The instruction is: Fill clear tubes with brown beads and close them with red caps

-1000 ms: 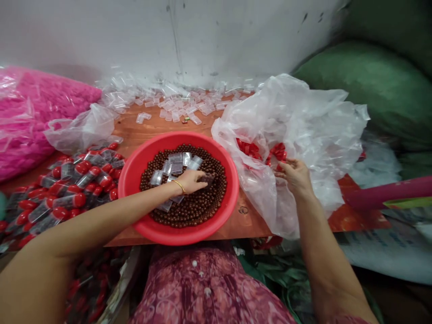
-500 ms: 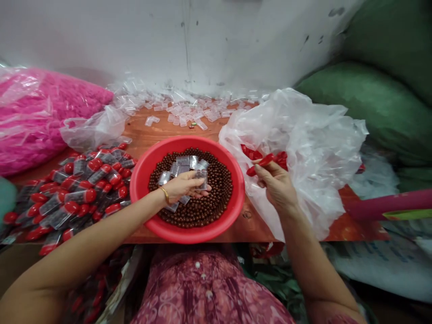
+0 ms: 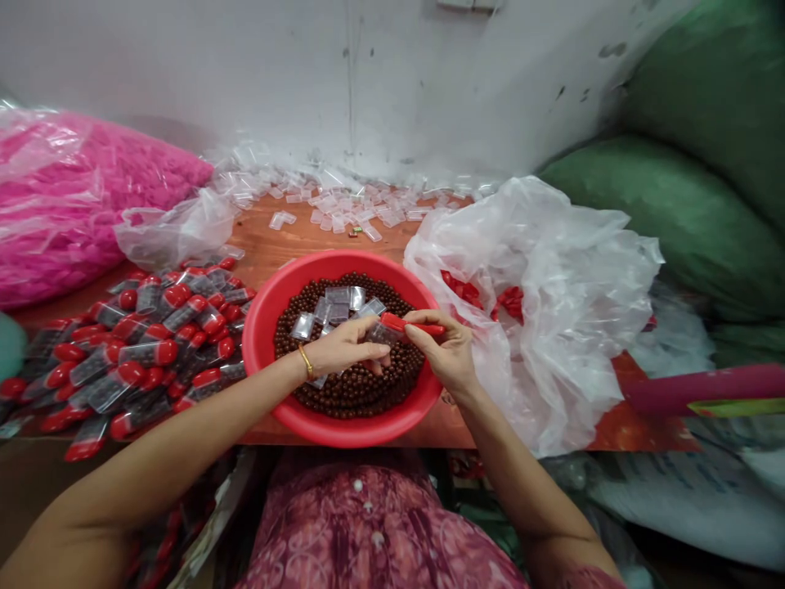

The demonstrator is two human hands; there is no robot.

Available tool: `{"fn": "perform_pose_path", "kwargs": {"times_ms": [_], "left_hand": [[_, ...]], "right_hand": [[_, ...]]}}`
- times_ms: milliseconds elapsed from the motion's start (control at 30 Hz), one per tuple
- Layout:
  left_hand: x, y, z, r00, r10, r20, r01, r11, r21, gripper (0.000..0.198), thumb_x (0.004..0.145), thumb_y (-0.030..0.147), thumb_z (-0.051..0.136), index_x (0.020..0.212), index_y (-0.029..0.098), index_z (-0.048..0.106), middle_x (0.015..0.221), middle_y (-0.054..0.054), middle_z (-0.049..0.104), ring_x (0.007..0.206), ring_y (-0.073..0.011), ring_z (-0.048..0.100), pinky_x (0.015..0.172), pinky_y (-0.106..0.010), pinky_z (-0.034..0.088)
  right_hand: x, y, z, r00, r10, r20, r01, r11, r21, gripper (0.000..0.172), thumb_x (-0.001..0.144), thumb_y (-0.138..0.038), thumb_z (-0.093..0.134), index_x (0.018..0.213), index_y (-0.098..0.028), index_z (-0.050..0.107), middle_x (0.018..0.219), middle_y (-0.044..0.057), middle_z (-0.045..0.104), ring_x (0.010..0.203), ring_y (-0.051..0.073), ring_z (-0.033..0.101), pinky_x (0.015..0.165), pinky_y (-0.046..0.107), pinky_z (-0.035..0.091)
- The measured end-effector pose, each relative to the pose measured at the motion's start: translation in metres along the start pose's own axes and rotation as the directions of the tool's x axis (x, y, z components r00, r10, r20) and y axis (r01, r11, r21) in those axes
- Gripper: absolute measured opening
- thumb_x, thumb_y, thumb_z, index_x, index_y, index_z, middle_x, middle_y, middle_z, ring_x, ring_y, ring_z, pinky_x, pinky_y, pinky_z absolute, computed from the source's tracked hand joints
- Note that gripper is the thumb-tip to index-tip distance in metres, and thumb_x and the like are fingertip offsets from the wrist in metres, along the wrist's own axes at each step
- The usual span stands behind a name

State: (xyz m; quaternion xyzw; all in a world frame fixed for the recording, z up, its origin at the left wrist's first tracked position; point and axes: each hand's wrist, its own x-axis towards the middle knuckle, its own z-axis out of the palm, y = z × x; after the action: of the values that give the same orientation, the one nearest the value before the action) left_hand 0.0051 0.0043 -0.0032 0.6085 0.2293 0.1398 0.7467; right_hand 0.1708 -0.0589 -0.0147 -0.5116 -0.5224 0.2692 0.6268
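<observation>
Over the red basin (image 3: pixel 258 327) my left hand (image 3: pixel 347 345) is closed on a small clear container (image 3: pixel 381 334). My right hand (image 3: pixel 442 343) pinches a red cap (image 3: pixel 398 322), which meets the container's open-looking end; whether it is seated I cannot tell. Brown beads (image 3: pixel 361 397) fill the basin, and several clear containers (image 3: pixel 337 303) lie on them. Left of the basin is a heap of red-capped containers (image 3: pixel 147 352). More red pieces (image 3: pixel 461 288) show inside the white plastic bag (image 3: pixel 552 278) on the right.
Clear pieces (image 3: pixel 368 204) lie scattered along the wall on the wooden table (image 3: pixel 275 239). A bag of pink items (image 3: pixel 91 204) sits at the left. Green sacks (image 3: pixel 662 204) stand at the right, near a dark pink bar (image 3: pixel 711 388).
My right hand has moved left from the white bag to the basin, bringing the red cap to the clear container. My left hand still holds the container, now turned and slightly farther right.
</observation>
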Motion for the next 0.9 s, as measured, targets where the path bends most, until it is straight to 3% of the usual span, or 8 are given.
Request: {"fn": "perform_pose_path", "kwargs": {"times_ms": [233,300,400,467,567,667,767,900], "left_hand": [[-0.001,0.0,0.003,0.999,0.042,-0.034,-0.038,0.993,0.109,0.033,0.073,0.039,0.06,0.091,0.015,0.046,0.061,0.005,0.052,0.048,-0.0056,0.046,0.045,-0.018,0.036],[-0.001,-0.002,0.003,0.994,0.085,-0.074,-0.072,0.984,0.163,0.031,0.073,0.038,0.059,0.09,0.015,0.046,0.058,0.006,0.049,0.047,-0.0054,0.042,0.045,-0.018,0.033],[0.001,-0.002,0.003,0.981,0.132,-0.142,-0.092,0.962,0.259,0.026,0.07,0.033,0.061,0.082,0.014,0.049,0.058,0.006,0.046,0.05,-0.0055,0.041,0.049,-0.019,0.033],[0.002,-0.001,0.004,0.977,0.127,-0.174,-0.072,0.954,0.291,0.023,0.066,0.03,0.062,0.078,0.013,0.05,0.059,0.006,0.046,0.052,-0.0055,0.039,0.05,-0.019,0.032],[0.002,0.001,0.007,0.984,0.061,-0.166,-0.014,0.962,0.272,0.02,0.062,0.027,0.06,0.072,0.014,0.049,0.058,0.006,0.044,0.052,-0.0056,0.038,0.049,-0.018,0.031],[0.002,0.001,0.007,0.989,0.039,-0.14,-0.002,0.967,0.255,0.017,0.057,0.025,0.057,0.066,0.015,0.046,0.055,0.007,0.043,0.051,-0.0053,0.036,0.047,-0.018,0.03],[0.001,0.0,0.005,0.992,0.069,-0.108,-0.037,0.962,0.271,0.014,0.055,0.022,0.054,0.063,0.016,0.045,0.054,0.007,0.041,0.05,-0.0053,0.036,0.047,-0.018,0.029],[0.0,0.001,0.003,0.991,0.13,-0.031,-0.1,0.873,0.478,0.01,0.056,0.02,0.052,0.06,0.016,0.045,0.053,0.007,0.04,0.05,-0.0057,0.035,0.049,-0.018,0.028]], "right_hand": [[-0.001,-0.003,-0.007,0.954,-0.234,0.186,0.276,0.929,-0.248,0.011,0.078,-0.019,0.061,0.084,-0.019,0.07,0.08,0.003,0.074,0.069,0.015,0.069,0.063,0.023,0.056],[-0.001,-0.004,-0.009,0.894,-0.367,0.256,0.439,0.83,-0.345,0.014,0.081,-0.016,0.06,0.091,-0.018,0.069,0.083,0.004,0.074,0.07,0.014,0.069,0.064,0.023,0.057],[-0.004,-0.007,-0.011,0.755,-0.54,0.372,0.655,0.585,-0.478,0.02,0.083,-0.012,0.057,0.101,-0.016,0.065,0.084,0.006,0.074,0.07,0.014,0.069,0.064,0.023,0.057],[-0.007,-0.008,-0.013,0.677,-0.589,0.441,0.725,0.434,-0.534,0.025,0.084,-0.01,0.056,0.107,-0.015,0.062,0.084,0.008,0.073,0.069,0.015,0.068,0.063,0.024,0.056],[-0.012,-0.009,-0.014,0.616,-0.581,0.532,0.77,0.299,-0.564,0.032,0.083,-0.008,0.056,0.115,-0.012,0.056,0.083,0.009,0.073,0.065,0.016,0.067,0.06,0.026,0.055],[-0.017,-0.011,-0.012,0.599,-0.582,0.551,0.786,0.295,-0.543,0.037,0.084,-0.007,0.055,0.12,-0.01,0.051,0.082,0.01,0.072,0.063,0.016,0.066,0.058,0.026,0.055],[-0.02,-0.012,-0.01,0.612,-0.602,0.512,0.786,0.393,-0.477,0.04,0.084,-0.008,0.054,0.123,-0.012,0.048,0.083,0.009,0.072,0.067,0.015,0.067,0.06,0.024,0.055],[-0.018,-0.014,-0.014,0.62,-0.574,0.536,0.779,0.532,-0.331,0.035,0.084,-0.009,0.054,0.119,-0.013,0.051,0.08,0.006,0.071,0.065,0.012,0.065,0.058,0.022,0.052]]}}
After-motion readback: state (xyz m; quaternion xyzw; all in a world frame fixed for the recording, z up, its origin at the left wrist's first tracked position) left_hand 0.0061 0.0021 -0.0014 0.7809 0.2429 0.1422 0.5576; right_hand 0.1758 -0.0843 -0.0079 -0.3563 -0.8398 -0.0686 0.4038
